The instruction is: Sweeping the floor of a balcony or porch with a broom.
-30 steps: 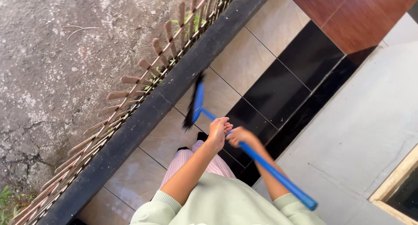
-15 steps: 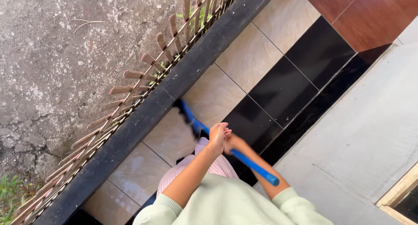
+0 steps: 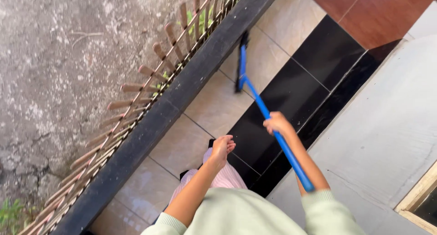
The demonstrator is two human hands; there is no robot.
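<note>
A blue broom (image 3: 266, 112) with dark bristles reaches across the tiled floor, its head (image 3: 241, 62) against the black curb. My right hand (image 3: 276, 123) is closed around the blue handle near its middle. My left hand (image 3: 222, 147) is off the handle, hanging loosely curled above my striped trouser leg with nothing in it. The handle's upper end passes along my right forearm.
A black curb (image 3: 182, 91) runs diagonally, with a low brown slatted fence (image 3: 150, 73) beside it and rough concrete ground (image 3: 59, 57) beyond. The floor has beige tiles (image 3: 218, 105) and black tiles (image 3: 314, 66). A grey wall (image 3: 387, 130) stands on the right.
The broom head swung from near my feet out along the curb, farther away. My left hand let go of the handle; my right hand slid forward with it.
</note>
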